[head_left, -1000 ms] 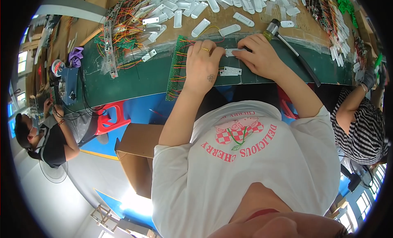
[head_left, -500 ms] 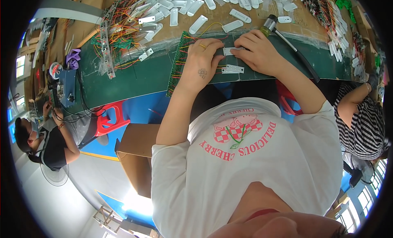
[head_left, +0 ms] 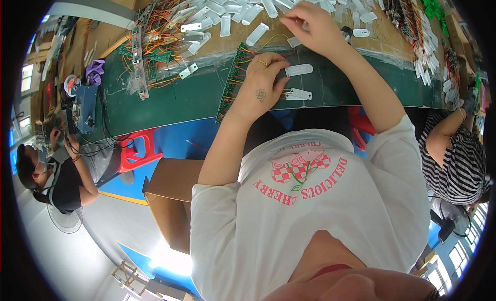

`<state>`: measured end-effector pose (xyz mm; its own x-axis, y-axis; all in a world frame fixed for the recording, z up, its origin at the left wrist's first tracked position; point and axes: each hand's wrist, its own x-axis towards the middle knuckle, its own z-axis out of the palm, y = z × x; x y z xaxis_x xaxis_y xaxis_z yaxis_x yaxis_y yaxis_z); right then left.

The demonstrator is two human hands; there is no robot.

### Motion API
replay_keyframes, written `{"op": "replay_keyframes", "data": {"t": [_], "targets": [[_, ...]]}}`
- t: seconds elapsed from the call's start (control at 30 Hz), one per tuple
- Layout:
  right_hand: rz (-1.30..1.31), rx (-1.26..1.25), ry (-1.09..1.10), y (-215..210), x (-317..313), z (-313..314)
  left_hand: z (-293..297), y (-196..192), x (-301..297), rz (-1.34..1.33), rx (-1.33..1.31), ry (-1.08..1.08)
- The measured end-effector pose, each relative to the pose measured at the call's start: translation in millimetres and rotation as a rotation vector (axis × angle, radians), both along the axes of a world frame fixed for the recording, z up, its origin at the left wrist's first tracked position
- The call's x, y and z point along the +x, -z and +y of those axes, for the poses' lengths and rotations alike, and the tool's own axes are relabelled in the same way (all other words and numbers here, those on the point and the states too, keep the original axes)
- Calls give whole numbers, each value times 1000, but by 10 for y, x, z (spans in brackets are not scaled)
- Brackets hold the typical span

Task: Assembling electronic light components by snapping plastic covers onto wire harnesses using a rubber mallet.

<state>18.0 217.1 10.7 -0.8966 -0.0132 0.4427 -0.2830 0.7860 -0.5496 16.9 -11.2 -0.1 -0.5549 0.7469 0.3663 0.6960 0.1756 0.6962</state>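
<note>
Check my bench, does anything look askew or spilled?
Nothing looks spilled or plainly damaged. Most untidy are the red and yellow wires at back left, tangled together, and the white covers heaped at odd angles along the far side.

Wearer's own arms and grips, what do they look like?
The bare left grip has a gold-coloured ring and a dark, flower-like tattoo on its back; the bare right grip shows neither. Loose, short white fabric sleeves leave both forearms bare.
</note>
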Motion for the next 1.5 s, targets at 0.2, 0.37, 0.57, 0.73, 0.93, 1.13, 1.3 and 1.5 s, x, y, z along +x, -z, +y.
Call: {"op": "replay_keyframes", "data": {"t": [0.2, 0.37, 0.57, 0.73, 0.93, 1.13, 1.3, 1.5], "targets": [[-66, 476, 214, -40, -527, 72, -17, 9, -6, -66, -19, -4], [-19, 50, 251, -323, -270, 75, -35, 32, -29, -51, 7, 15], [-239, -369, 16, -113, 518, 53, -38, 19, -28, -51, -10, 1], [-209, -561, -100, 37, 887, -157, -18, -9, -33, -52, -21, 9], [-107, -313, -94, 138, 937, -306, -16, -6, -23, -64, -24, 10], [-45, -133, -95, 207, 920, -331, -28, -4, -22, -75, -24, 7], [10, 173, -105, 106, 959, -291, -8, 3, -43, -66, -17, 20], [120, 397, 322, -24, 1252, 3, -44, 0, -24, -65, -35, 13]]}}
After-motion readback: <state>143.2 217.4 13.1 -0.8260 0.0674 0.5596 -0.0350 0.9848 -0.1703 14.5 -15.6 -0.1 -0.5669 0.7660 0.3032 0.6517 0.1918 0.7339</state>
